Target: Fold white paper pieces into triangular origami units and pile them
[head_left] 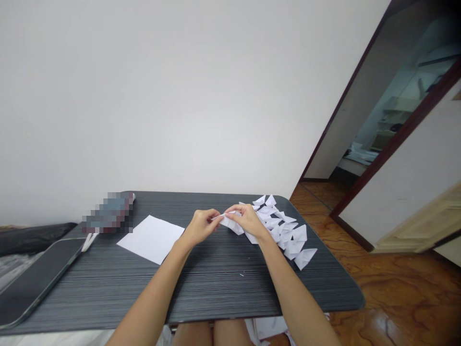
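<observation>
Pinching, left hand [200,226]: thumb and index finger clamped on the left end of a white paper piece [234,225], just above the counter [216,283].
Right hand [251,221]: fingers clamped on the same piece, with the thumb near the left thumb; the hand covers part of the paper.
Paper piece: between the two hands, over the far half of the counter, partly creased; its full shape cannot be told.
Folded papers [284,235]: white, pointed, many together at the right of the counter, beside the right hand and forearm, several overlapping.
Flat sheet [151,239]: white, unfolded, left of the left hand, set at an angle.
Scraps [242,274]: tiny, white, on the near part of the counter, between the forearms.
Pixelated object [110,214]: far left, its details masked.
Counter: dark, streaked, round-cornered, before a pale wall [180,96].
Floor [396,288]: brown, wood-patterned, at right.
</observation>
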Demonstrator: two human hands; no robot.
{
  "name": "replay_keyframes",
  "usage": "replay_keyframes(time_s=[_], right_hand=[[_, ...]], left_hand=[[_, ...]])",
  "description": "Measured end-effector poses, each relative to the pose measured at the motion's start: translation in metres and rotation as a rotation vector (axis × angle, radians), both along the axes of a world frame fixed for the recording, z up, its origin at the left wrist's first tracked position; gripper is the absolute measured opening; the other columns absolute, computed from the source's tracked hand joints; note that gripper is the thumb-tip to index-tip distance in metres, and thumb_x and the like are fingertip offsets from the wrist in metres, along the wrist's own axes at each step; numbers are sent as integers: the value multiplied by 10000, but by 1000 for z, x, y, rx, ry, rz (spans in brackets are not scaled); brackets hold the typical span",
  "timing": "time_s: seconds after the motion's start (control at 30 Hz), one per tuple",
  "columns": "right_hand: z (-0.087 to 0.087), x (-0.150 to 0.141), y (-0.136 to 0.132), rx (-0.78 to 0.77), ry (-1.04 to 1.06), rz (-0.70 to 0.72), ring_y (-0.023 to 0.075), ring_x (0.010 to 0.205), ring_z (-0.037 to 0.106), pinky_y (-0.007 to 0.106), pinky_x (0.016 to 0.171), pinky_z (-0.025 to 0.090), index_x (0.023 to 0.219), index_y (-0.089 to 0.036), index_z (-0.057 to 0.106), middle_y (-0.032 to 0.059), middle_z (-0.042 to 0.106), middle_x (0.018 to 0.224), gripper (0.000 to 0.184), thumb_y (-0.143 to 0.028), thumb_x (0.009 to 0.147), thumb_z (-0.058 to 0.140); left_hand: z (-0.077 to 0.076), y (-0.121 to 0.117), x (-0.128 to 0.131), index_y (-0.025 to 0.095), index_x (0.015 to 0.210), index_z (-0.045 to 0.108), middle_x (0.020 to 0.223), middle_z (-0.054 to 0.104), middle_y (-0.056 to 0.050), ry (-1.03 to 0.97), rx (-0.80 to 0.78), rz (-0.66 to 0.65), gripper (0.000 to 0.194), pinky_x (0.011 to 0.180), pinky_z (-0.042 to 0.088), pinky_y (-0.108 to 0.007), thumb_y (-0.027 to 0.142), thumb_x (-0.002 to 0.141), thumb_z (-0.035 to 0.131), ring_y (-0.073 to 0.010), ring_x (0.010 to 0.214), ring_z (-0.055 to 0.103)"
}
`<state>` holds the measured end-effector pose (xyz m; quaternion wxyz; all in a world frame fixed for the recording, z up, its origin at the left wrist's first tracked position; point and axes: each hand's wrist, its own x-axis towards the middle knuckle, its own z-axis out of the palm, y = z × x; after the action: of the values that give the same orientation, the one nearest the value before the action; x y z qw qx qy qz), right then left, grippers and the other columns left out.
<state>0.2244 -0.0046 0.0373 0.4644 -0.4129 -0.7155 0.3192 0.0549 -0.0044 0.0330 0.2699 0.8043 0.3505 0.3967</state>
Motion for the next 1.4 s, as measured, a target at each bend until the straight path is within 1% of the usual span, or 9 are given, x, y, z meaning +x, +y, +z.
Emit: replay_keyframes(time_s=[0.2,0.37,0.6,0.77,0.87,0.97,1.13,1.3,1.4], right_hand=[[-7,-6,2,-1,-47,7,157,681,570,253,627,408,694,-155,634,34,640,695,170,-236,739,492],[-11,-6,4,-135,8,8,111,389,456,219,408,324,703,-161,586,-25,490,431,231,-290,786,413],[-20,-17,6,-3,108,-315,118,395,478,226,393,315,747,-168,576,6,515,510,284,-388,793,402],[-18,-25,-3,108,-6,-308,141,481,553,249,505,404,887,-185,576,31,574,601,289,-371,828,363],[-15,-28,-10,259,-148,-201,184,805,578,283,733,411,906,-199,595,74,617,854,260,-302,837,367],[-13,-31,-14,301,-228,-104,180,917,535,284,806,388,888,-193,606,81,586,962,266,-263,845,353],[-17,-34,-9,273,-111,-76,151,815,535,256,714,428,822,-171,617,62,573,860,221,-277,820,423],[-25,-37,-2,34,162,22,82,508,503,215,477,442,791,-176,632,25,556,779,239,-360,781,480],[-27,-40,0,-49,304,76,81,482,510,230,465,471,773,-172,640,28,555,785,243,-378,750,515]], left_hand=[[-5,2,1,151,636,564,471,533,19,93,75,23,269,466,335,-181,262,817,399,-73,414,453],[-6,5,2,155,665,593,465,507,25,104,143,136,262,464,302,-190,281,810,414,-77,430,433],[-12,13,-2,121,762,554,419,495,38,-414,-185,377,364,315,283,-176,437,806,378,-73,285,429],[-13,17,5,71,838,591,683,656,-73,-553,-348,152,427,566,506,-276,463,771,435,-174,616,628],[-17,17,9,84,861,630,835,671,-87,-485,-318,111,420,748,487,-328,456,755,466,-205,798,622],[-19,17,9,97,933,631,961,648,-102,-358,-252,142,423,840,432,-346,445,764,459,-220,921,583],[-16,14,11,78,1047,581,1044,610,-123,-285,-262,118,501,874,396,-348,468,789,400,-234,978,553],[-13,8,16,105,1219,432,1065,599,-127,-297,-413,-13,621,859,405,-363,542,814,255,-236,966,560],[-14,8,18,123,1258,376,1254,445,-132,-366,-436,-81,707,915,365,-358,597,797,126,-238,1117,449]])
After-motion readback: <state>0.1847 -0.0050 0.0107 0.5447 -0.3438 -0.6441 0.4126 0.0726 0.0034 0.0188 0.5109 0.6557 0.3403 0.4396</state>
